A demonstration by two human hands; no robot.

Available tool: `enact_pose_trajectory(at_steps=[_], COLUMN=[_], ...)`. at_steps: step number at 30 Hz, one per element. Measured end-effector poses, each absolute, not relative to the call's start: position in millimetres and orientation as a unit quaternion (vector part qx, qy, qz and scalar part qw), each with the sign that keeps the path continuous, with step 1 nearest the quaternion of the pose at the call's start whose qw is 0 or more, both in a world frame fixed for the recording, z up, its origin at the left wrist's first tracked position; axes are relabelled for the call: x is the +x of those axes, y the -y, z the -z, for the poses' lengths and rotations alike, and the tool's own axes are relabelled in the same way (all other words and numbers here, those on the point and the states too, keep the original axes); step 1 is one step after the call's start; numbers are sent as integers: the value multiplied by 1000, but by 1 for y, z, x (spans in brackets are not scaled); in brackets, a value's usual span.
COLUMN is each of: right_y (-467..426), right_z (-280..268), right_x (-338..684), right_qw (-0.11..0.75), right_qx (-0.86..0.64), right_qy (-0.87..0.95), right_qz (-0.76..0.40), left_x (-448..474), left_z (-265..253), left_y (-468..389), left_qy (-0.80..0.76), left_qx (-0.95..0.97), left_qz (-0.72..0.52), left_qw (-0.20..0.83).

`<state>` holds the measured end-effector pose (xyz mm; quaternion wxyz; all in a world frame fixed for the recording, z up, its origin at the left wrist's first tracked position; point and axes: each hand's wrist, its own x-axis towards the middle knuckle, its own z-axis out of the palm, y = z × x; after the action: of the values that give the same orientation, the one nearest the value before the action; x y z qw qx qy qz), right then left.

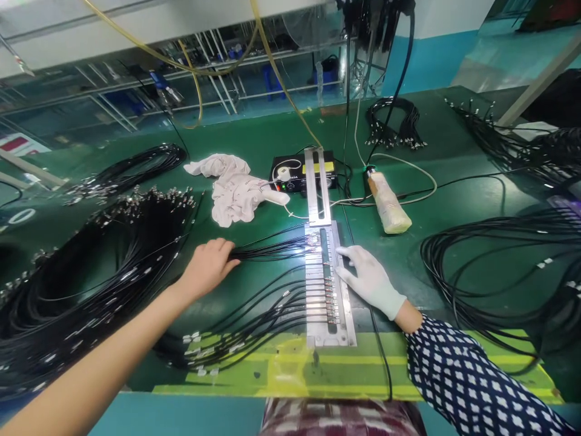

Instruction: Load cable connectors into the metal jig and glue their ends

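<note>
Black cable bundle (272,249) in the left hand (209,264), ends on a metal jig (344,303)

So the bundle pokes out rightward from the left hand, fingers curled around it. Gloved right hand (372,283) is half open, holding nothing I can see, fingertips at the jig's right edge. More cables (267,309) lie across the jig's near part. White cloth (236,194) sits farther off, beyond the bundle.

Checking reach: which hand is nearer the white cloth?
Left: left hand, holding black cables, is nearside of the white cloth; right hand is farther right, at the metal rail.
</note>
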<state>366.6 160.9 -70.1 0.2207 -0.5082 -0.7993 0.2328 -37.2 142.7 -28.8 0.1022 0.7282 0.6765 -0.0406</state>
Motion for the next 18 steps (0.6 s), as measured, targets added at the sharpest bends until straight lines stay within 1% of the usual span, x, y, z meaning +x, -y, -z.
enact_pose_trajectory(at_steps=[3, 6, 8, 12, 15, 18], right_y=[-161, -161, -161, -161, -162, -162], right_z=[70, 72, 74, 74, 73, 72], right_x=[367, 367, 368, 368, 368, 367], right_qw=[220, 224, 227, 224, 223, 224], right_qx=[-508, -505, -501, -502, -502, -498], right_qy=[800, 802, 803, 804, 803, 803], right_qz=[-232, -229, -229, -227, -231, -237], left_x=[4, 32, 36, 28, 26, 30], left_z=[33, 38, 36, 24, 22, 26], left_y=[-115, -99, -100, -112, -118, -119], left_qy=[-610, -608, -619, -624, -610, -591], left_qx=[764, 747, 723, 626, 578, 568], left_qz=[-22, -29, -36, -105, -85, -62], left_qw=[210, 267, 305, 456, 535, 569])
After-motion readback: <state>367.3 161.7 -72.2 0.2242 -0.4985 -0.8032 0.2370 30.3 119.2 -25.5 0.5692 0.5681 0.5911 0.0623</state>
